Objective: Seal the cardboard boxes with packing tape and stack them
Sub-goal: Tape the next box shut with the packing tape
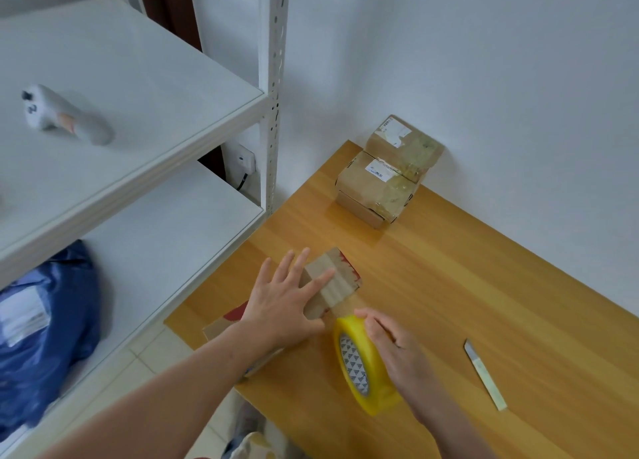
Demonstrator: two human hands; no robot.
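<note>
Pressing on the small cardboard box (332, 282), the left hand (280, 306) lies flat with its fingers spread. This box sits near the left edge of the table (484, 285), closed, so its content is not visible. The right hand (394, 348) grips the yellow tape roll (359, 365) just beside it, with tape stretching onto the box. Taped boxes (383, 175) stand at the far corner.

- A single view, worn on the person's head, facing forward and steeply down onto the honey-coloured wooden tabletop (466, 285).
- Close in: the left hand (280, 306) and right hand (397, 351) sit low and central, arms entering from below.
- Wide lens — the white metal shelving unit (138, 78) fills the left, the plain white wall (484, 61) the upper right.
</note>
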